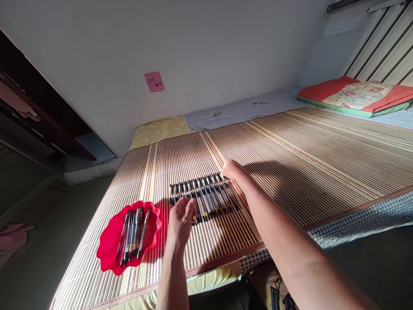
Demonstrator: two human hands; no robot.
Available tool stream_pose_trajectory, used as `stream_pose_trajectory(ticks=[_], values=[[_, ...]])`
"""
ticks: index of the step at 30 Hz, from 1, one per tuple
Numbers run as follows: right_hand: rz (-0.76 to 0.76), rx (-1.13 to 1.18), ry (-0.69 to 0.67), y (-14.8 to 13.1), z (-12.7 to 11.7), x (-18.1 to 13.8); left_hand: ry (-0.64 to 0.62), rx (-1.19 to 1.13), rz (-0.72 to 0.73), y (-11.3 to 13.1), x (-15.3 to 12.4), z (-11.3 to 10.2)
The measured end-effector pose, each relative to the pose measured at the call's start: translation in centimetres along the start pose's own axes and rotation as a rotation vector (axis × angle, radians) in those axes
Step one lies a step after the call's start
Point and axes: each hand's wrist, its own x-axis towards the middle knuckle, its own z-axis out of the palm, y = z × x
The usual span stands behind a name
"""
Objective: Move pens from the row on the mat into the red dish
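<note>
A row of several clear-barrelled pens (pixel 209 199) with black caps lies side by side on the striped bamboo mat (pixel 284 146). At the row's right end, my right hand (pixel 232 169) is closed with its fingertips at the top of the last pen. My left hand (pixel 182 212) is over the lower left part of the row, fingers curled and thumb against them; whatever lies between them is hidden. Left of that hand, a red scallop-edged plate (pixel 108 241) holds several more pens (pixel 134 237), lying roughly parallel.
The mat covers a bed against a white wall (pixel 226 56) bearing a pink paper note (pixel 154 82). A folded red and floral quilt (pixel 358 95) lies at the far right. The mat's front edge (pixel 226 260) runs close to my forearms. A dark doorway (pixel 45 99) is at left.
</note>
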Motion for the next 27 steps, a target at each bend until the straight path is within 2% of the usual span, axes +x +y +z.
stream_pose_trajectory(ticks=[7, 21, 27], values=[[0.039, 0.014, -0.069, 0.13, 0.81, 0.67, 0.011, 0.016, 0.000, 0.04, 0.04, -0.14], [0.051, 0.069, -0.041, 0.27, 0.88, 0.00, 0.015, 0.021, -0.004, 0.43, -0.11, 0.01], [-0.018, 0.118, -0.028, -0.02, 0.65, -0.08, 0.012, 0.012, 0.000, 0.43, -0.07, 0.00]])
